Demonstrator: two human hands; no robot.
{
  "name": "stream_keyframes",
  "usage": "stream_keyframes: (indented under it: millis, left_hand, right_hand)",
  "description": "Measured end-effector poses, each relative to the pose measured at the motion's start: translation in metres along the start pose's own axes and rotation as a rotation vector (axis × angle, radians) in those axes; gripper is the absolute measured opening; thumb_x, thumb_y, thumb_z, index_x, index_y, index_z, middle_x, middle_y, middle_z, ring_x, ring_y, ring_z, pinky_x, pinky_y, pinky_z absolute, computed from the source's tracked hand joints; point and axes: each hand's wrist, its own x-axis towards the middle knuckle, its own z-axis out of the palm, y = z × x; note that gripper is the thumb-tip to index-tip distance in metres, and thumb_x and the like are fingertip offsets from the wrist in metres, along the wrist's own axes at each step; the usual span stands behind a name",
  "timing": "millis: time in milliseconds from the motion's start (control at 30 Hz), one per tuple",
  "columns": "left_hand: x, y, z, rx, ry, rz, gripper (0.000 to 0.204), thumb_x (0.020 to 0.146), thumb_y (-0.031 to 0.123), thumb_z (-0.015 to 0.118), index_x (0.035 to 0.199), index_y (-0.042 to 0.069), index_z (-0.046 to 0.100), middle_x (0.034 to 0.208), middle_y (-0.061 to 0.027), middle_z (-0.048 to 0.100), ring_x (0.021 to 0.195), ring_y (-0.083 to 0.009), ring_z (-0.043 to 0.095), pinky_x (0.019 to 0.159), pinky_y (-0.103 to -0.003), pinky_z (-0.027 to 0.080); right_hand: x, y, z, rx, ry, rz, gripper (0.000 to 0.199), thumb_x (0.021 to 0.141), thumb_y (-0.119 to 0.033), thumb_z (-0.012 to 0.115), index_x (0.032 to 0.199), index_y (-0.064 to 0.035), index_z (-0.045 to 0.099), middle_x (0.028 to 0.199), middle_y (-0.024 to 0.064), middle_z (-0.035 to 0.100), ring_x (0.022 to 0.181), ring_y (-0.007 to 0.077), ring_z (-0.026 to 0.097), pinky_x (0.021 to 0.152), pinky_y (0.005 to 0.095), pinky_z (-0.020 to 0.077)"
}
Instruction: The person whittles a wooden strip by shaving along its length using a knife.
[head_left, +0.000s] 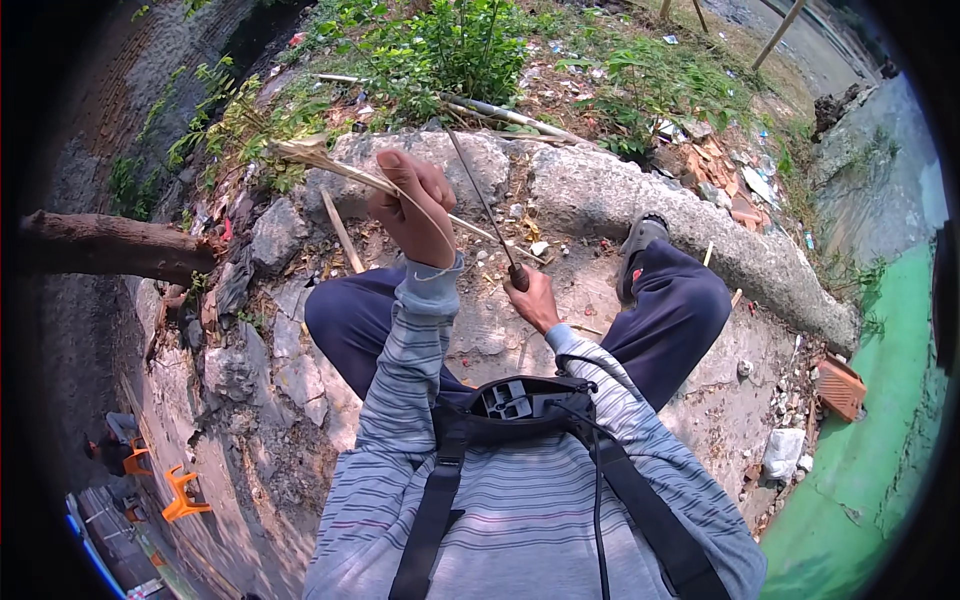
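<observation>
My left hand [412, 205] is raised in front of me, closed around a thin pale bamboo strip [330, 165] whose frayed end sticks out to the left. My right hand [532, 295] grips the dark handle of a long thin-bladed knife [480, 200], and the blade points up and away, crossing the strip near my left hand. I sit with my knees spread in dark blue trousers [680, 305], and both striped sleeves reach forward.
A rough concrete kerb [600, 185] curves ahead of my feet, with weeds and litter beyond. A loose stick [342, 232] lies by my left knee. A brown log [110, 245] juts in at left. Orange plastic chairs [180, 492] stand lower left; green water [870, 430] at right.
</observation>
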Motion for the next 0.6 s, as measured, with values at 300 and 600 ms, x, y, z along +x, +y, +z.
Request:
stream_keyframes:
  millis: [300,600]
  left_hand:
    - [-0.006,-0.006,0.006,-0.043,-0.019,-0.006,0.052,0.106,0.038,0.047,0.063,0.008,0.037,0.051,0.0018,0.033,0.041,-0.0066,0.029,0.038,-0.025,0.019]
    - [-0.001,-0.004,-0.008,-0.129,-0.378,-0.146,0.06,0.105,0.052,0.036,0.06,0.012,0.036,0.048,0.0034,0.024,0.041,-0.0074,0.018,0.039,-0.027,0.014]
  right_hand:
    - [-0.002,0.06,0.004,0.136,0.032,0.295,0.026,0.082,-0.021,0.066,0.069,-0.0018,0.054,0.057,0.0028,0.054,0.048,0.0129,0.053,0.046,0.0322,0.0448]
    - [0.003,0.001,-0.013,0.166,-0.162,0.156,0.028,0.081,-0.024,0.076,0.072,-0.0077,0.054,0.056,-0.001,0.053,0.046,0.0093,0.049,0.045,0.0274,0.0388]
